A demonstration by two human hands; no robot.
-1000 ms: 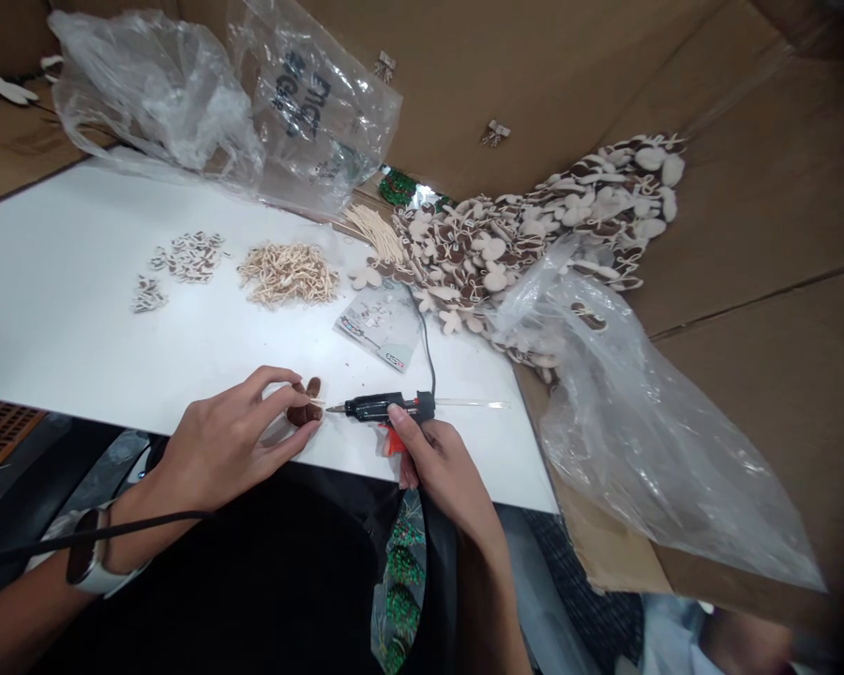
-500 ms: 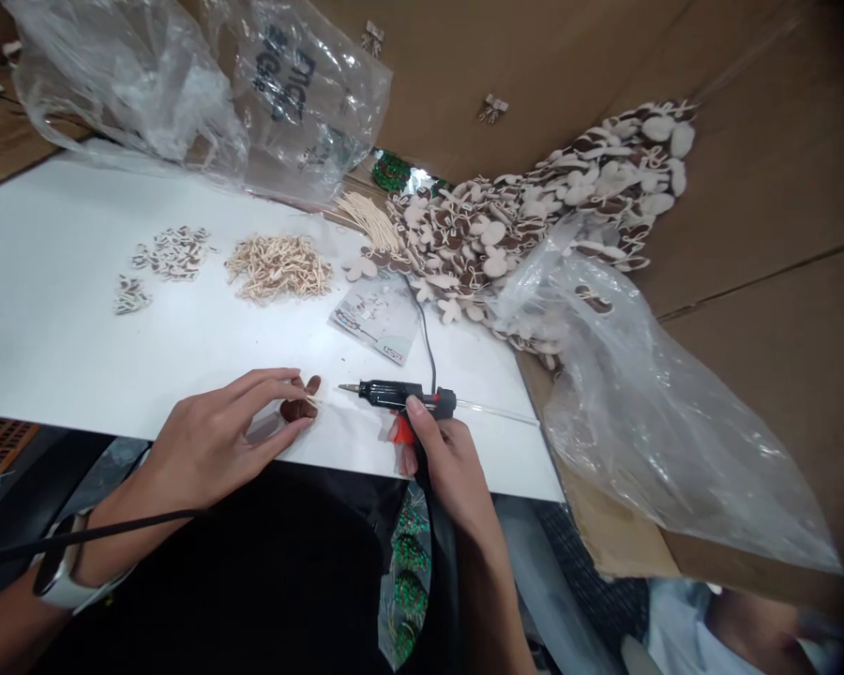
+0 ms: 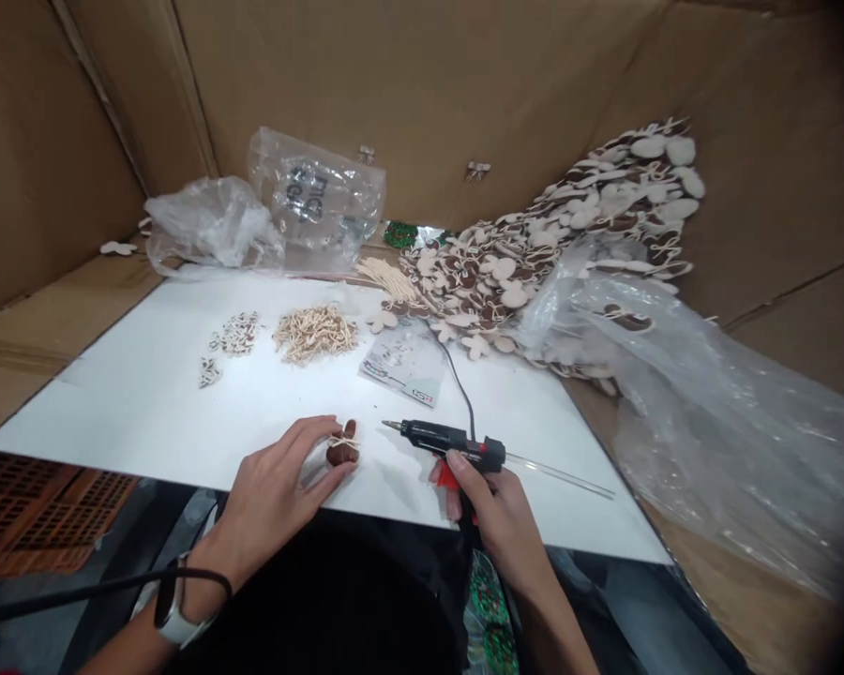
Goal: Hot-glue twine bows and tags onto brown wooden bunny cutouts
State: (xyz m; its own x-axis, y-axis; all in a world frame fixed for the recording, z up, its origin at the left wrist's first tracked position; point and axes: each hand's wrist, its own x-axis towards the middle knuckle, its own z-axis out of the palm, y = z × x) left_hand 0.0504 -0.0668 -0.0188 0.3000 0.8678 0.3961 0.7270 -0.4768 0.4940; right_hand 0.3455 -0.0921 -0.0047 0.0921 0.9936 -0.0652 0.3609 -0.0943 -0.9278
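My left hand (image 3: 276, 483) is closed, thumb and fingers pinching a small brown felt ornament piece (image 3: 342, 456) at the white table's front. A cream cord (image 3: 340, 441) lies across that piece, near my fingertips. My right hand (image 3: 501, 506) grips a black hot glue gun (image 3: 432, 436) with an orange-red trigger. Its metal nozzle points left toward the brown piece, with a gap between them. A clear glue stick (image 3: 563, 475) juts out of the gun's rear.
Behind my hands lie a heap of cream cord loops (image 3: 315, 332), small whitish bits (image 3: 239, 333) and a printed card (image 3: 406, 366). Finished-looking brown and cream ornaments (image 3: 506, 267) pile at the back right beside a clear plastic bag (image 3: 675, 375). Cardboard walls (image 3: 422, 75) surround the table (image 3: 147, 422).
The camera view has tilted up and shifted left, so everything appears lower and farther right. Both hands keep their holds, and the glue gun's nozzle still stands apart from the brown piece.
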